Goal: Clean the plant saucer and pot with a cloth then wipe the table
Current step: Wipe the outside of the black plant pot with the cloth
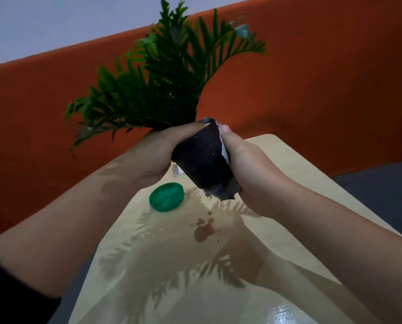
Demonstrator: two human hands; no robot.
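A black plant pot (202, 160) with a green fern (162, 73) is held up above the table, tilted away from me. My left hand (155, 153) grips the pot near its rim. My right hand (244, 167) holds a grey cloth (223, 190) wrapped against the pot's right side and bottom. The green saucer (166, 199) lies on the beige table (289, 171) below my left hand. A brown dirt stain (203, 232) marks the table in front of the saucer.
An orange wall (312, 78) stands behind the table. A small white scrap (177, 171) lies on the table behind the pot. The table's far corner and right edge border a dark grey floor (382, 183). The near table surface shines with glare.
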